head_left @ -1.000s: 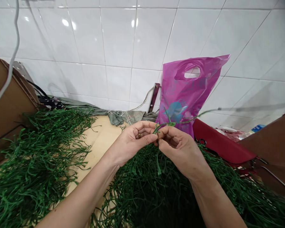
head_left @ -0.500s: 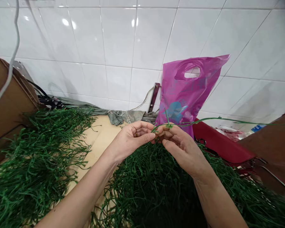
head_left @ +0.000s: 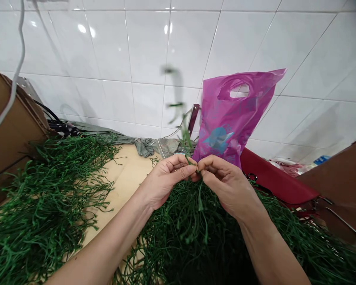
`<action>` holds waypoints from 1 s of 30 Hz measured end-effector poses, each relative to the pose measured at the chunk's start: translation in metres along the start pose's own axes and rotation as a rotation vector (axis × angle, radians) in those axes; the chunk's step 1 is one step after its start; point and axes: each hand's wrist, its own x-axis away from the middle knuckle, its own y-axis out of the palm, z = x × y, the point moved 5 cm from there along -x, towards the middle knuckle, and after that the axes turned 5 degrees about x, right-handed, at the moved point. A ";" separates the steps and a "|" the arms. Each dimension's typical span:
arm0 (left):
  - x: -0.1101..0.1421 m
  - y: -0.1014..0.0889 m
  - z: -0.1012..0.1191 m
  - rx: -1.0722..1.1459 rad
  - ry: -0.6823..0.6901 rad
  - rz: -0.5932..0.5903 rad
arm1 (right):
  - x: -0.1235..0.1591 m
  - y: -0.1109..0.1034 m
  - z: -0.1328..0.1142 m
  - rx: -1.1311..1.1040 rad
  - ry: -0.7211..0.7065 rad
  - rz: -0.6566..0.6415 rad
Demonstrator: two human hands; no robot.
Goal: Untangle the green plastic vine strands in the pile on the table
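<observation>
My left hand point(head_left: 169, 176) is closed, thumb and forefinger pinching a thin green plant-like stem point(head_left: 186, 136). The stem's upper part rises in front of the wall, smeared by motion. My right hand point(head_left: 227, 184) is closed too, its fingertips meeting those of my left hand at the stem's lower end. Exactly where each fingertip grips is partly hidden. Right below both hands spreads a large heap of similar green stems point(head_left: 192, 221), thin and curly with small knobs.
Another pile of green stems point(head_left: 47, 186) lies at the left on a tan board point(head_left: 127, 162), beside a cardboard box point(head_left: 12, 138). A purple plastic bag point(head_left: 234, 118) stands against the white tiled wall point(head_left: 148, 47). Right of it are a red bag point(head_left: 281, 182) and a brown box point(head_left: 341, 186).
The long stem that stretched out to the right has swung away; a blurred stem now points up from the fingers. My fingertips have come together in a tight pinch.
</observation>
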 end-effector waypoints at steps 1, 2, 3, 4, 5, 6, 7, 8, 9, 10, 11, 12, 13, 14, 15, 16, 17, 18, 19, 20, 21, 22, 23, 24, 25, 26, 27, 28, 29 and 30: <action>0.000 0.001 -0.002 0.028 -0.012 0.007 | -0.001 0.002 0.004 -0.096 0.013 -0.004; 0.000 0.001 -0.004 0.058 -0.024 0.016 | -0.003 0.003 0.009 -0.174 0.023 0.001; 0.001 0.002 -0.004 0.094 -0.033 0.025 | -0.004 0.003 0.014 -0.229 0.032 0.011; 0.002 0.002 -0.003 0.133 -0.036 0.032 | -0.005 0.002 0.018 -0.258 0.041 0.027; 0.003 0.002 -0.001 0.166 -0.037 0.035 | -0.006 0.000 0.022 -0.266 0.048 0.045; 0.003 0.002 0.002 0.176 -0.035 0.032 | -0.007 -0.002 0.025 -0.260 0.053 0.054; 0.004 0.002 0.006 0.161 -0.024 0.027 | -0.008 -0.005 0.027 -0.245 0.058 0.048; 0.004 0.001 0.011 0.119 -0.004 0.019 | -0.008 -0.008 0.028 -0.228 0.067 0.018; 0.004 0.000 0.015 0.059 0.016 0.015 | -0.007 -0.010 0.027 -0.194 0.077 -0.028; 0.004 -0.002 0.018 -0.009 0.035 0.019 | -0.006 -0.012 0.024 -0.137 0.081 -0.074; 0.003 -0.004 0.021 -0.073 0.050 0.030 | -0.005 -0.014 0.021 -0.058 0.082 -0.106; 0.002 -0.007 0.024 -0.130 0.061 0.045 | -0.003 -0.016 0.017 0.031 0.082 -0.119; 0.001 -0.009 0.025 -0.181 0.067 0.060 | -0.001 -0.017 0.013 0.114 0.080 -0.113; 0.001 -0.010 0.025 -0.229 0.069 0.072 | 0.001 -0.018 0.009 0.177 0.078 -0.091; 0.001 -0.010 0.026 -0.268 0.075 0.080 | 0.002 -0.017 0.005 0.212 0.080 -0.068; 0.001 -0.010 0.026 -0.298 0.084 0.085 | 0.004 -0.014 0.003 0.213 0.090 -0.060; 0.001 -0.009 0.025 -0.321 0.091 0.089 | 0.004 -0.010 0.002 0.194 0.101 -0.071; 0.002 -0.009 0.024 -0.338 0.096 0.093 | 0.005 -0.004 0.001 0.166 0.107 -0.090; 0.003 -0.008 0.024 -0.349 0.101 0.094 | 0.005 0.001 0.002 0.144 0.108 -0.107; 0.003 -0.007 0.023 -0.360 0.104 0.090 | 0.004 0.006 0.002 0.139 0.102 -0.113; 0.004 -0.006 0.022 -0.363 0.105 0.075 | 0.004 0.009 0.002 0.157 0.088 -0.105; 0.004 -0.004 0.021 -0.354 0.106 0.054 | 0.004 0.011 0.002 0.190 0.066 -0.089; 0.004 -0.003 0.020 -0.331 0.107 0.033 | 0.004 0.013 0.001 0.229 0.043 -0.073; 0.003 -0.003 0.020 -0.295 0.105 0.014 | 0.004 0.014 0.000 0.264 0.022 -0.066; 0.003 -0.004 0.020 -0.248 0.095 0.006 | 0.005 0.016 -0.001 0.283 0.005 -0.070; 0.002 -0.005 0.019 -0.190 0.075 0.013 | 0.006 0.018 -0.003 0.282 -0.013 -0.082; 0.002 -0.008 0.019 -0.120 0.045 0.033 | 0.007 0.020 -0.004 0.269 -0.027 -0.102; 0.001 -0.010 0.017 -0.044 -0.002 0.055 | 0.008 0.022 -0.006 0.254 -0.044 -0.125; 0.001 -0.012 0.015 0.035 -0.065 0.069 | 0.009 0.023 -0.008 0.237 -0.061 -0.153; 0.002 -0.013 0.012 0.117 -0.129 0.071 | 0.009 0.023 -0.010 0.208 -0.081 -0.187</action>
